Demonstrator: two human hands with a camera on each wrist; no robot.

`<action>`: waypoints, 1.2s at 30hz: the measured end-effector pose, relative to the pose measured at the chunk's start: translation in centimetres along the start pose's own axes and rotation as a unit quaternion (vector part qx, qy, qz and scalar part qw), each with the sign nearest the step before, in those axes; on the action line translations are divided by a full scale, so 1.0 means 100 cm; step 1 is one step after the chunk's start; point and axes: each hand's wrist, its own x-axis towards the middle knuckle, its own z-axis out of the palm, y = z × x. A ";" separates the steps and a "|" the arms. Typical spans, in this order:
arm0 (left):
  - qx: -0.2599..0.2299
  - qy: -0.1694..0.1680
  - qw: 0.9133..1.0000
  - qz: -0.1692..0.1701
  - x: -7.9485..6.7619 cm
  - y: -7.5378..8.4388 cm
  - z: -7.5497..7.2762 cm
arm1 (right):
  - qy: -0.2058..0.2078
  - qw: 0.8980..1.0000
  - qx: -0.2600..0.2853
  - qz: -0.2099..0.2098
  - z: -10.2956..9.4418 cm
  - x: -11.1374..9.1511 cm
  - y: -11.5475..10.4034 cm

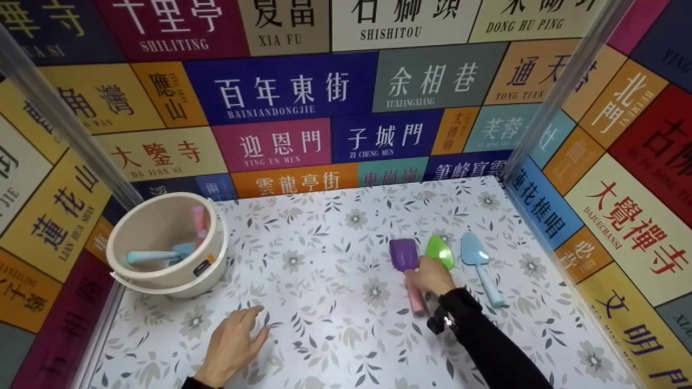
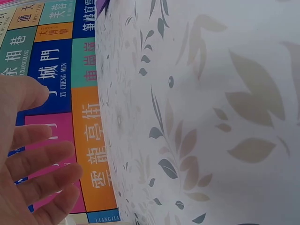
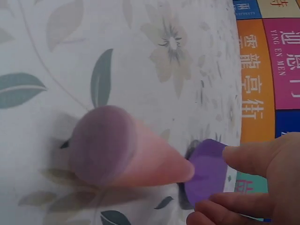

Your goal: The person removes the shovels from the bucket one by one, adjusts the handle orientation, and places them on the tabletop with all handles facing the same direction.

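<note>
My right hand [image 1: 431,274] is over a toy shovel with a purple blade [image 1: 404,254] and a pink handle [image 1: 415,300]. In the right wrist view the thumb and fingers are spread apart beside the purple blade [image 3: 206,171], not wrapped around the pink handle [image 3: 152,157]. A green toy shovel [image 1: 438,252] lies just beyond this hand, its handle hidden. To its right a light blue toy shovel [image 1: 476,254] lies flat. My left hand [image 1: 232,340] hovers over the near left of the table, holding nothing, fingers loosely bent.
At the left stand nested buckets: a beige bucket [image 1: 121,246] inside a white one [image 1: 213,278]. Inside are a shovel with a light blue handle [image 1: 151,256] and a pink-handled piece [image 1: 199,220]. Sign-printed walls [image 1: 281,89] enclose the flower-patterned tabletop [image 1: 324,232] at the back and sides.
</note>
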 end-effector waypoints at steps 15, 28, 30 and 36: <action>-0.006 0.004 1.000 0.004 0.007 0.008 -0.009 | 0.066 0.988 -0.013 -0.138 -0.037 -0.045 0.002; 0.035 0.058 0.996 0.065 0.016 0.016 -0.012 | 0.222 0.911 -0.158 -0.310 -0.025 -0.072 0.014; 0.037 0.064 0.995 0.071 0.017 0.019 -0.012 | 0.248 0.890 -0.179 -0.337 -0.025 -0.074 0.015; 0.043 0.073 0.993 0.082 0.017 0.027 -0.015 | 0.300 0.847 -0.217 -0.381 -0.026 -0.077 0.019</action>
